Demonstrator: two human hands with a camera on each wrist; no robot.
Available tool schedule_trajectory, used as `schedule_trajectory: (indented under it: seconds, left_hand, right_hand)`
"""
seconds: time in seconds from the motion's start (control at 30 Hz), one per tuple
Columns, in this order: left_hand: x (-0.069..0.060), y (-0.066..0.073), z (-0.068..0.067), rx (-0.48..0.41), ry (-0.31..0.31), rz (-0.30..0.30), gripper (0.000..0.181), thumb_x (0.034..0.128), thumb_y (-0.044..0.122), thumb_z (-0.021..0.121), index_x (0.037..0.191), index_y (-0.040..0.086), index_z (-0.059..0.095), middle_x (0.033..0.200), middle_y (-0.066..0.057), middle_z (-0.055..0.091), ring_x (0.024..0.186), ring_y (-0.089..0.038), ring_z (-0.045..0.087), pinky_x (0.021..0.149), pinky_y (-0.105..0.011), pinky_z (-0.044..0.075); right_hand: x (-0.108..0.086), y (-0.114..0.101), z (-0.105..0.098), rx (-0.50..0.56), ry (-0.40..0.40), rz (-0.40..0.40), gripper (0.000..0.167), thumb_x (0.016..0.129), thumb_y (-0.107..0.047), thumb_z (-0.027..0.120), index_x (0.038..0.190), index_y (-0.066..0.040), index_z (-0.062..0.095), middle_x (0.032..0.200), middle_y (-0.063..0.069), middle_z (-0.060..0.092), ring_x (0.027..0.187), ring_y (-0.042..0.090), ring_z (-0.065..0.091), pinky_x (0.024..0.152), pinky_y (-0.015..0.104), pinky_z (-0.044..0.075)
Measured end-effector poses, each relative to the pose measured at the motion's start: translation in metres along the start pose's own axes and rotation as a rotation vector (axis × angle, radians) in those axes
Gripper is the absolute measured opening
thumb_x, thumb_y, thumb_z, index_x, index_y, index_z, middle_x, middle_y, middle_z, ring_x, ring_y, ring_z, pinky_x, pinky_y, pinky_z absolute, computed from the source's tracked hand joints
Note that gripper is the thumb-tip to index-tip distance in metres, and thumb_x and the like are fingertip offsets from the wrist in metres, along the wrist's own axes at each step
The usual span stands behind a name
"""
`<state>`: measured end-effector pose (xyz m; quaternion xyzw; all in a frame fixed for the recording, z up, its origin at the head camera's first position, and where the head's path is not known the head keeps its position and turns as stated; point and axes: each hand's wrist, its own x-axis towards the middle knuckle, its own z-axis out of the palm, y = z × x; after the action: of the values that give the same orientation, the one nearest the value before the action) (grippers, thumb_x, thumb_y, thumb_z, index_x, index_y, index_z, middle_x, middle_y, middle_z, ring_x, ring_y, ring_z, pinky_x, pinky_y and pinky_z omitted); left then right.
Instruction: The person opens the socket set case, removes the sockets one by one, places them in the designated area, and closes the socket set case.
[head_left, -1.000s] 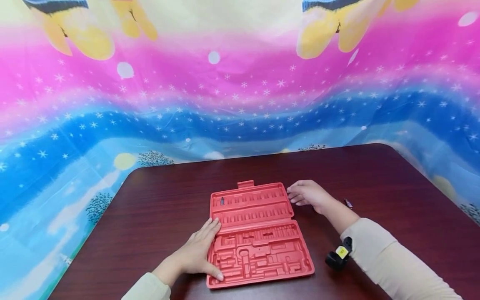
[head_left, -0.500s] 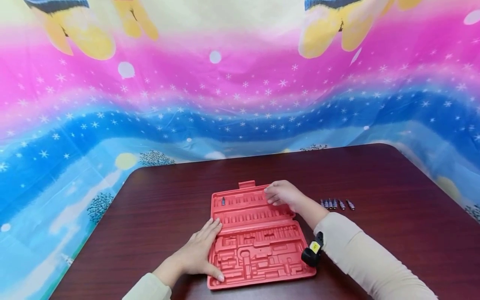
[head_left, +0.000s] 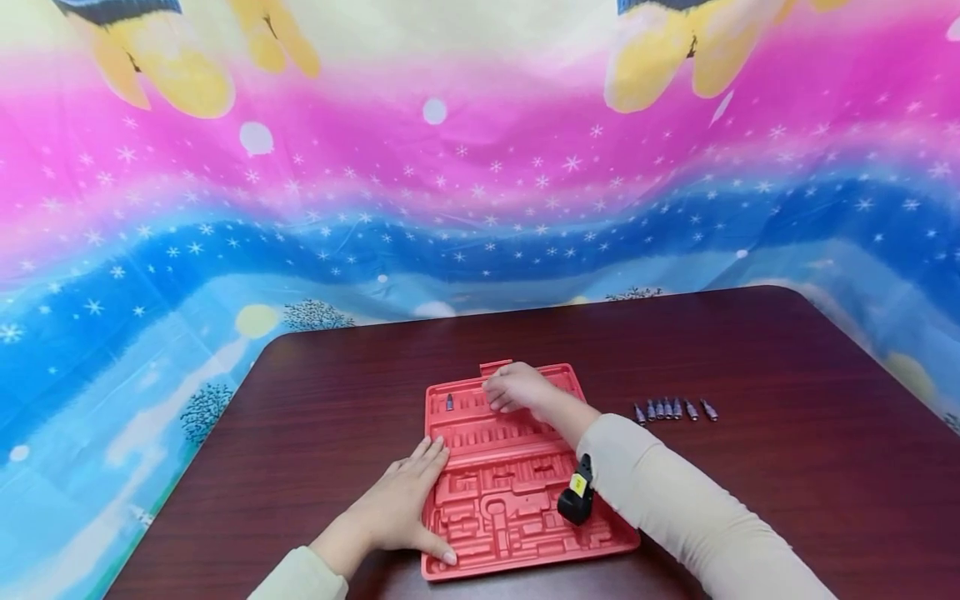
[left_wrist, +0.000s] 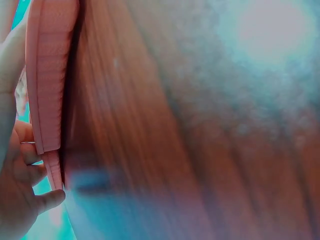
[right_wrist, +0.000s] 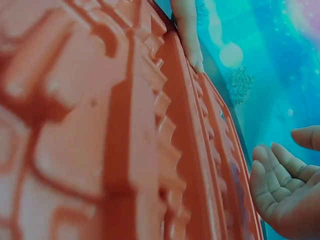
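A red plastic tool case (head_left: 525, 508) lies unfolded on the table, with moulded slots in both halves. One small dark screwdriver bit (head_left: 449, 402) stands in the upper-left slot row. My left hand (head_left: 397, 496) rests spread along the case's left edge, thumb near the front corner; the left wrist view shows the same hand (left_wrist: 20, 190) at the case's side (left_wrist: 50, 85). Over the upper half, my right hand (head_left: 521, 389) hovers with bent fingers beside the slots. In the right wrist view this hand (right_wrist: 287, 192) shows only partly; whether its fingertips pinch anything is hidden.
Several dark bits (head_left: 668, 407) lie in a loose row on the dark wooden table (head_left: 352, 383), right of the case. A black wrist camera (head_left: 576, 500) on the right sleeve hangs over the lower half. A patterned cloth (head_left: 480, 208) stands behind the table.
My right hand has moved left from beside the case to over its upper half, uncovering the row of bits on the table. The left hand stays on the case's left edge.
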<state>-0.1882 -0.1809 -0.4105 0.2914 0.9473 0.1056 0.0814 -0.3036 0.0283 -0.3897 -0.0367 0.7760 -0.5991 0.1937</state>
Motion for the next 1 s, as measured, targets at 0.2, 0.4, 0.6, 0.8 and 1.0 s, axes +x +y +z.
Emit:
schedule_trajectory:
  seconds: [0.2,0.4,0.6,0.8,1.0]
  left_hand:
    - [0.002,0.001,-0.001,0.002,-0.002,0.002,0.122,0.0464,0.08,0.05,0.135,0.001,0.024,0.141,-0.014,0.017,0.128,-0.026,0.009,0.093,-0.047,0.025]
    - [0.001,0.003,0.0,-0.022,-0.025,0.003,0.121,0.0464,0.078,0.053,0.135,0.001,0.024,0.141,-0.014,0.016,0.129,-0.026,0.009,0.092,-0.05,0.026]
    - [0.0,0.002,-0.001,-0.036,-0.03,-0.004,0.121,0.0464,0.078,0.054,0.136,0.002,0.023,0.141,-0.012,0.015,0.129,-0.025,0.008,0.091,-0.051,0.026]
    - [0.0,-0.001,0.0,-0.037,-0.019,-0.007,0.121,0.0461,0.078,0.053,0.136,0.002,0.023,0.141,-0.012,0.016,0.129,-0.025,0.007,0.092,-0.05,0.026]
    - [0.0,-0.002,0.0,-0.043,-0.015,-0.004,0.121,0.0463,0.078,0.054,0.135,0.002,0.025,0.141,-0.013,0.016,0.129,-0.026,0.008,0.091,-0.052,0.026]
  right_hand:
    - [0.014,-0.008,0.013,-0.039,-0.045,-0.049,0.024,0.084,-0.011,0.051,0.098,0.007,0.058,0.085,0.017,0.061,0.07,0.02,0.059,0.065,0.031,0.048]
    - [0.024,-0.007,0.02,-0.013,-0.077,-0.013,0.023,0.086,-0.01,0.049,0.1,0.007,0.057,0.091,0.017,0.06,0.082,0.024,0.058,0.07,0.032,0.047]
    - [0.034,-0.01,0.028,-0.031,-0.071,0.002,0.023,0.086,-0.01,0.051,0.101,0.006,0.058,0.095,0.016,0.06,0.086,0.024,0.058,0.071,0.032,0.047]
    - [0.043,-0.012,0.036,-0.148,-0.05,-0.003,0.022,0.084,-0.01,0.053,0.098,0.005,0.06,0.086,0.012,0.06,0.076,0.02,0.057,0.064,0.028,0.048]
    - [0.043,-0.019,0.046,-0.275,-0.046,0.008,0.019,0.082,-0.014,0.057,0.087,0.004,0.061,0.077,0.01,0.058,0.066,0.019,0.051,0.056,0.026,0.043]
